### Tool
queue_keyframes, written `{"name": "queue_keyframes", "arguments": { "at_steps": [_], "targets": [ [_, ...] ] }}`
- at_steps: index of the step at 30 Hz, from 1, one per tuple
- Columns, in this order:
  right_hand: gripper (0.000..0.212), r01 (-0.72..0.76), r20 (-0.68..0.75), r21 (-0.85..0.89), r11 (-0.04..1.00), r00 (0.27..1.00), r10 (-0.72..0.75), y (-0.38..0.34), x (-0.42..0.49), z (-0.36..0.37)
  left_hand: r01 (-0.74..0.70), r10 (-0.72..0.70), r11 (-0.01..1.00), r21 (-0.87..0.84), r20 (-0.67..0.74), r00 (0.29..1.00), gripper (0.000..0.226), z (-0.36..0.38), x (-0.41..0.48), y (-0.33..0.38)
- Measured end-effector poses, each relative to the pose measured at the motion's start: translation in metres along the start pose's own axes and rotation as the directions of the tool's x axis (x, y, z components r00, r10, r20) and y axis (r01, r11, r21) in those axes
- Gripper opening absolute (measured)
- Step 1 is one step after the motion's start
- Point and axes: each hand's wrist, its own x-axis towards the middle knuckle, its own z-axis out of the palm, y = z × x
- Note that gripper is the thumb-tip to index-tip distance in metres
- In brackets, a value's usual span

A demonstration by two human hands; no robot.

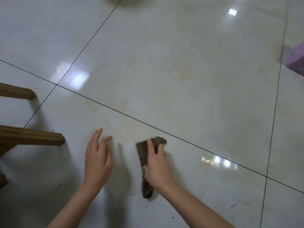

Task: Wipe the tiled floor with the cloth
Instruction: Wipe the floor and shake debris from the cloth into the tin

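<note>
A brown cloth (144,155) lies bunched on the glossy pale tiled floor (181,79), low in the middle of the view. My right hand (157,165) presses down on it, fingers curled over its top, and a tail of cloth sticks out behind the wrist. My left hand (98,157) hovers just to the left of the cloth, fingers apart and holding nothing. Dark specks and faint smears mark the tile around both hands.
Two wooden furniture legs (32,139) (18,92) reach in from the left edge. A purple plastic object (296,58) sits at the right edge. A round pale base (131,0) shows at the top. Dark grout lines cross the floor.
</note>
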Motion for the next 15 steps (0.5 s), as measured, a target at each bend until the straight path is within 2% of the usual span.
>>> {"name": "queue_keyframes", "arguments": {
  "at_steps": [4, 7, 9, 12, 15],
  "targets": [
    [0.105, 0.068, 0.207, -0.062, 0.996, 0.977, -0.054, -0.001, 0.010, -0.018, 0.001, -0.001, 1.000, 0.003, -0.023, 1.000, 0.035, -0.008, 0.001, -0.008],
    [0.117, 0.236, 0.236, -0.359, 0.903, 0.959, -0.157, 0.002, 0.000, -0.020, 0.026, -0.026, 1.000, 0.001, -0.060, 0.998, 0.035, -0.013, 0.004, -0.015],
    [0.113, 0.269, 0.201, -0.445, 0.854, 0.960, -0.197, -0.006, 0.003, -0.016, 0.044, -0.044, 0.999, -0.007, -0.080, 0.996, 0.034, -0.015, 0.004, -0.019],
    [0.097, 0.296, 0.145, -0.413, 0.861, 0.955, -0.259, -0.030, 0.012, -0.004, 0.060, -0.060, 0.998, -0.005, -0.099, 0.993, 0.028, -0.018, 0.002, -0.023],
    [0.086, 0.377, 0.195, -0.393, 0.839, 0.926, -0.324, -0.054, 0.002, 0.022, 0.089, -0.091, 0.996, -0.021, -0.100, 0.991, 0.031, -0.020, 0.001, -0.022]
  ]
}}
